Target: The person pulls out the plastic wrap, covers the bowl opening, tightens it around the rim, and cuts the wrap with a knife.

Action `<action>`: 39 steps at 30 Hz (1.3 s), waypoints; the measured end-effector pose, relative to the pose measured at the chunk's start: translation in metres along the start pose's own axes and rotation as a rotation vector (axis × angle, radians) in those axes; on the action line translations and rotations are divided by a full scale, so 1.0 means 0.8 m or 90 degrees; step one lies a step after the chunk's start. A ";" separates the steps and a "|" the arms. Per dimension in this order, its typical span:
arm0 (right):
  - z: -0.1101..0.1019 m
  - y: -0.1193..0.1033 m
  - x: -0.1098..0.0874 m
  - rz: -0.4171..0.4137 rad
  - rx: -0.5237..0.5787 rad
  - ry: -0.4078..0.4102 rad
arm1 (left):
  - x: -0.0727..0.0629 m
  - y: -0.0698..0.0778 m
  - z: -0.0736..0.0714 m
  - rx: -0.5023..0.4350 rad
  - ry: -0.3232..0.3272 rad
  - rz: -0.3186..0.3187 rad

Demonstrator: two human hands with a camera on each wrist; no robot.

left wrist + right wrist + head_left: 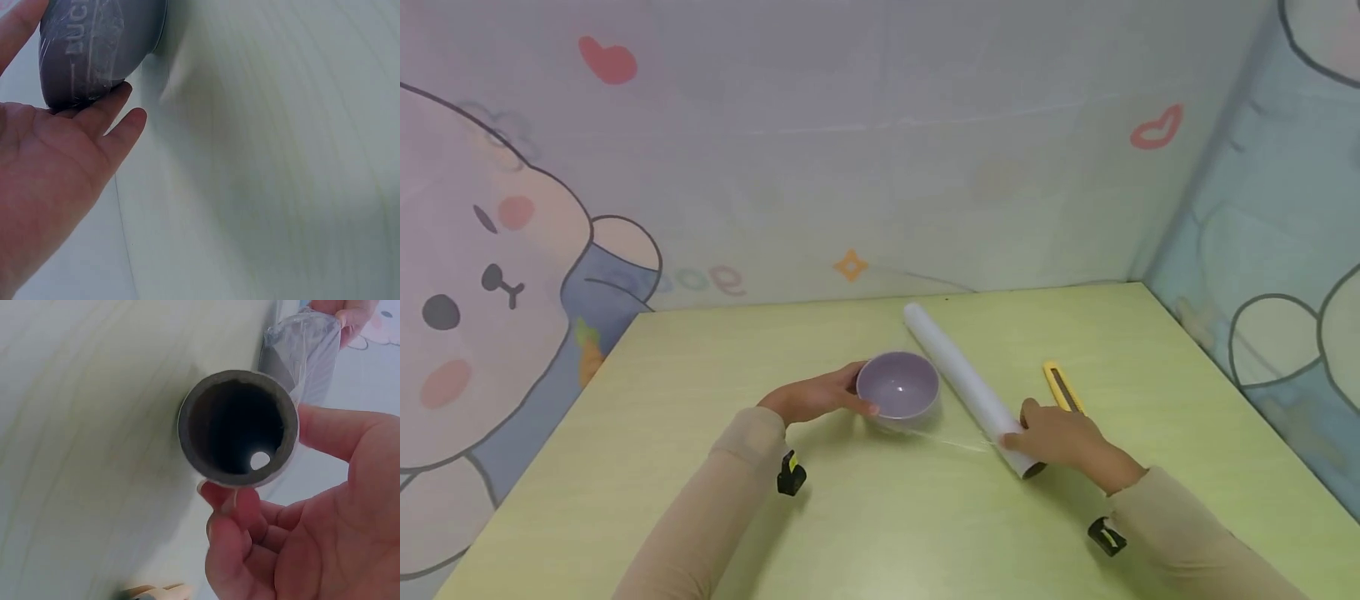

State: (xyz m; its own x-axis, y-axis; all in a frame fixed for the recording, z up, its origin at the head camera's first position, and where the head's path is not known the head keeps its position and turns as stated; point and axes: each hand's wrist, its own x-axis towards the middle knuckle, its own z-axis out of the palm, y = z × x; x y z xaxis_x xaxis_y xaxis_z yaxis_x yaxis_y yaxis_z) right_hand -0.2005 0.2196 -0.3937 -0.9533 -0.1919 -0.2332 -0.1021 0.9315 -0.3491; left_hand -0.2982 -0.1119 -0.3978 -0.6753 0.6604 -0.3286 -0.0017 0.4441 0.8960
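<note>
Clearly, the left hand [820, 396] had the purple bowl [898, 387] just off its fingertips, gripped between a thumb laid at the near side of the rim and fingers reaching round the far side of the wall. The bowl's mouth faced up; from the left wrist, crinkled clear film [955, 442] showed over its outer wall, with partly readable lettering beneath, next to the palm. Whether its base touched the worktop [850, 533] under that hand, I could not tell.

Across from it, the right hand [1060, 433] pinched the white roll [966, 379] close to its near end, thumb on the side toward the bowl and curled fingers on the opposite side. The roll's open, hollow end stuck out a little past that hand on the person's side, while its length ran away from the fingers, forward and leftward, passing just right of the bowl. Between the two hands, the film stretched from the bowl to the roll near the right thumb. Just beyond the right hand, partly hidden behind it, lay a yellow cutter [1060, 383].
</note>
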 end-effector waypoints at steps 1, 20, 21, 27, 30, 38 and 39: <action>0.001 0.001 0.001 -0.008 0.010 -0.005 | 0.000 0.000 -0.001 -0.007 -0.002 0.002; -0.038 0.010 0.041 -0.121 0.061 -0.117 | -0.001 0.036 0.081 0.196 0.318 -0.019; -0.042 0.005 0.051 -0.121 0.053 -0.120 | 0.001 0.035 0.085 0.199 0.338 -0.021; -0.053 -0.018 0.096 -0.036 0.084 -0.187 | 0.012 0.023 0.101 0.206 0.390 -0.027; -0.049 -0.018 0.110 0.001 0.110 -0.212 | 0.013 0.019 0.104 0.206 0.390 -0.026; -0.047 -0.026 0.118 0.019 0.171 -0.213 | 0.007 0.022 0.096 0.232 0.383 -0.024; -0.046 -0.028 0.117 0.021 0.174 -0.210 | 0.007 0.023 0.095 0.232 0.383 -0.026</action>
State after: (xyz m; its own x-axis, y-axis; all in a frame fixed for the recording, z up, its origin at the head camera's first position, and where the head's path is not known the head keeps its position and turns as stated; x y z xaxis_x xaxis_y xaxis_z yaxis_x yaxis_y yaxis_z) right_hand -0.2981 0.1924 -0.3742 -0.8085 -0.2930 -0.5104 0.0480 0.8315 -0.5535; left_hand -0.2462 -0.0541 -0.4058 -0.9708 0.2357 -0.0437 0.1401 0.7058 0.6944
